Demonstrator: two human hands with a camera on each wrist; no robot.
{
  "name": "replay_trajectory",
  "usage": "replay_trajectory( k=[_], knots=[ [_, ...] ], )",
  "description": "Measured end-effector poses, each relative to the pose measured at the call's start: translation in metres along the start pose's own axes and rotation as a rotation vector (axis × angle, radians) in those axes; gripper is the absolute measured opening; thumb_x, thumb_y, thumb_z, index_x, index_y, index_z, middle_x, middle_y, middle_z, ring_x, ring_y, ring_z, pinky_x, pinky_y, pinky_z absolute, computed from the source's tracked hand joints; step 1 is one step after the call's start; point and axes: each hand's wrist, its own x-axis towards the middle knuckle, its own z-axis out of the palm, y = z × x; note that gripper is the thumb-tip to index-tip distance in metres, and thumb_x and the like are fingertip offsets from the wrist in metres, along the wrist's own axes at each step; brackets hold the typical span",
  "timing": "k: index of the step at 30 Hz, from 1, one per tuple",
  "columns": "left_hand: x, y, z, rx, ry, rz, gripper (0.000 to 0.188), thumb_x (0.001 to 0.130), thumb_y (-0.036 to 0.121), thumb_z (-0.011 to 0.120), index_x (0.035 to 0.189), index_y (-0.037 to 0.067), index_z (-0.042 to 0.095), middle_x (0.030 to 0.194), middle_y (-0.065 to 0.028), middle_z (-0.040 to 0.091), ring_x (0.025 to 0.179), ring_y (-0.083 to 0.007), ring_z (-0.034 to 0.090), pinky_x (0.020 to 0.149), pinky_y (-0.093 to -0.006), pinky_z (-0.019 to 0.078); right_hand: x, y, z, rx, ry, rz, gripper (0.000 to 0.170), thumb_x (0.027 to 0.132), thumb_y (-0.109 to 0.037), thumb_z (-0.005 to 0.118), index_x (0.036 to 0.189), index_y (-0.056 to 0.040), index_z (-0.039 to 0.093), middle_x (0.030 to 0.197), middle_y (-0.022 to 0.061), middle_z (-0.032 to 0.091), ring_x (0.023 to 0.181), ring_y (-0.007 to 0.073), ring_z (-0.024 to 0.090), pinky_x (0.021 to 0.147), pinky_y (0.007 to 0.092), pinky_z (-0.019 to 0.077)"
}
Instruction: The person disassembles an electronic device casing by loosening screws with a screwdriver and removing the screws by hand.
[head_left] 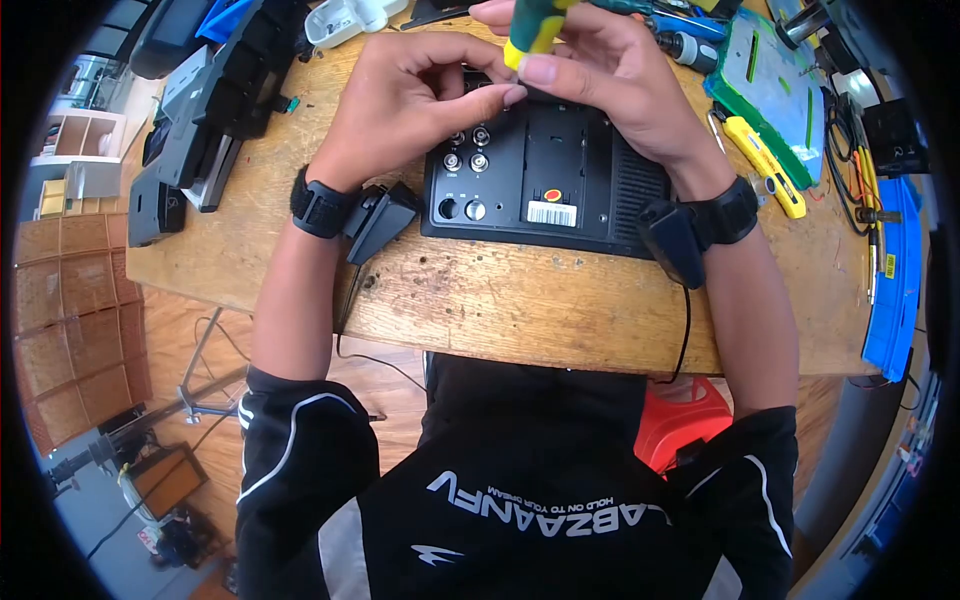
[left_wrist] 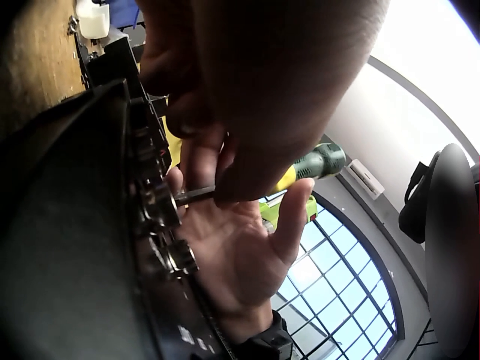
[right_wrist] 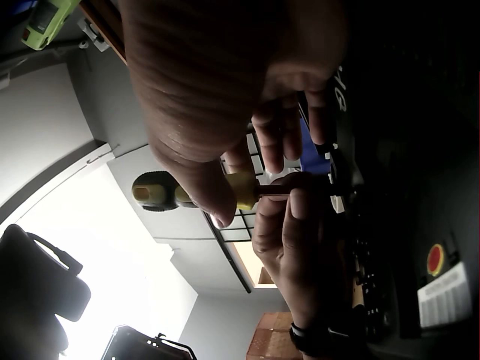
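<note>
A black device point(head_left: 620, 215) lies on the wooden table, its panel of round metal connectors point(head_left: 480, 160) and a barcode label point(head_left: 551, 214) facing up. My right hand point(head_left: 635, 95) holds a screwdriver point(head_left: 535, 32) by its green and yellow handle, which stands roughly upright over the device's far part. Close to the panel, my left hand point(head_left: 405, 100) pinches the screwdriver's shaft between thumb and forefinger. In the left wrist view the metal shaft point(left_wrist: 196, 196) runs down beside the connectors point(left_wrist: 180, 256). The screwdriver's tip is hidden behind the fingers.
Right of the device lie a yellow utility knife point(head_left: 765, 165), a green-edged tray point(head_left: 722, 88) and a long blue tray point(head_left: 890, 320). Black equipment point(head_left: 225, 90) stands along the left side, with a white container point(head_left: 335, 28) at the back. A red stool point(head_left: 680, 425) is below the table edge.
</note>
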Motion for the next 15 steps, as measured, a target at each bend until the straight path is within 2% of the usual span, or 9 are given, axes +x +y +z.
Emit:
replay_trajectory(
  k=[3,5,6,8,9,12,15],
  knots=[
    [-0.001,-0.002,0.003,0.01,0.031,-0.001,0.022,0.085,0.019,0.085,0.1,0.004,0.079,0.058,0.0073,0.052,0.052,-0.0006,0.039,0.05,-0.0212,0.0289,-0.003,0.003,-0.004,0.141,0.018,0.112,0.044,0.093,-0.007,0.076,0.132,0.0057,0.06,0.117,0.0098,0.07,0.102,0.013,0.067,0.088,0.0249,0.0556],
    [0.0,-0.002,0.003,-0.036,0.044,-0.004,0.025,0.084,0.021,0.086,0.101,0.005,0.079,0.058,0.007,0.053,0.052,-0.001,0.038,0.049,-0.0212,0.0292,-0.003,0.002,0.0,0.151,0.037,0.123,0.043,0.093,-0.007,0.076,0.131,0.0059,0.06,0.116,0.0095,0.07,0.102,0.0126,0.067,0.087,0.0242,0.0555],
    [0.0,0.002,0.001,-0.036,0.051,-0.002,0.025,0.084,0.021,0.086,0.101,0.005,0.079,0.058,0.007,0.053,0.052,-0.001,0.038,0.049,-0.0212,0.0292,-0.001,0.0,0.0,0.16,0.057,0.126,0.043,0.093,-0.007,0.076,0.13,0.0061,0.06,0.116,0.0091,0.07,0.102,0.0122,0.067,0.087,0.0235,0.0555],
    [0.001,0.011,-0.006,0.126,-0.06,0.005,0.021,0.086,0.013,0.084,0.102,0.002,0.077,0.064,0.0076,0.057,0.057,0.0007,0.043,0.051,-0.02,0.0326,-0.001,0.003,-0.003,0.063,0.038,0.084,0.042,0.093,-0.006,0.076,0.13,0.006,0.06,0.115,0.009,0.07,0.103,0.0126,0.067,0.088,0.0245,0.0556],
    [0.001,0.008,-0.006,0.124,-0.058,0.006,0.021,0.086,0.013,0.084,0.102,0.002,0.077,0.064,0.0076,0.057,0.057,0.0007,0.043,0.051,-0.02,0.0326,-0.002,0.005,-0.005,-0.028,0.024,0.044,0.041,0.093,-0.006,0.076,0.129,0.0058,0.06,0.115,0.0089,0.07,0.103,0.013,0.067,0.089,0.0256,0.0558],
    [0.0,-0.001,-0.001,0.052,0.033,0.024,0.024,0.084,0.02,0.086,0.101,0.006,0.079,0.059,0.0059,0.054,0.052,-0.0019,0.038,0.05,-0.0211,0.0303,-0.002,0.01,-0.004,-0.034,0.021,-0.043,0.042,0.092,-0.006,0.077,0.128,0.0056,0.061,0.115,0.0091,0.07,0.104,0.0146,0.067,0.091,0.028,0.0558],
    [0.001,0.003,-0.001,0.041,0.014,0.035,0.021,0.086,0.018,0.084,0.102,0.005,0.079,0.061,0.0055,0.056,0.052,-0.0017,0.04,0.05,-0.0213,0.0314,-0.003,0.003,-0.001,0.051,0.054,0.045,0.044,0.093,-0.009,0.076,0.131,0.0061,0.059,0.117,0.0102,0.069,0.106,0.016,0.067,0.093,0.0291,0.0552]
  ],
)
